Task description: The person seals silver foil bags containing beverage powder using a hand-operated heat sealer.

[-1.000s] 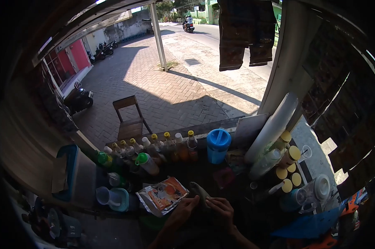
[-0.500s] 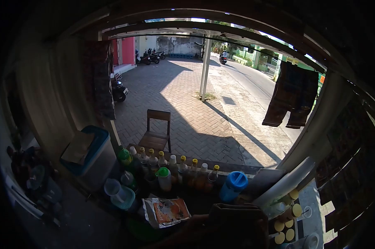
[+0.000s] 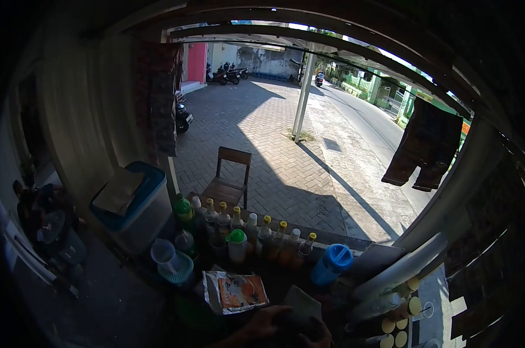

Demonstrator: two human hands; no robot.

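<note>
Low in the head view, my left hand (image 3: 269, 319) and my right hand (image 3: 317, 333) are in deep shadow. Between them is a dark grey-green, flat-faced rectangular thing (image 3: 302, 301), tilted with one corner upward; its kind cannot be made out. The fingers of my left hand reach its left side, and my right hand is closed at its lower right. Just left of my hands lies a silver and orange packet (image 3: 236, 292) on the dark counter. Behind it stands a white squeeze bottle with a green cap (image 3: 237, 246).
Several yellow- and white-capped bottles (image 3: 264, 232) line the counter's far edge. A blue lidded jug (image 3: 331, 264) stands right, near yellow-lidded jars (image 3: 414, 305). Left are a teal basket (image 3: 177, 271) and a large teal-lidded bin (image 3: 136, 203). A wooden chair (image 3: 230, 177) stands beyond the counter.
The view has shifted, so the scene sits slightly further right. A large dark brown shape at the bottom is gone from there; my hands and the grey-green thing now show.
</note>
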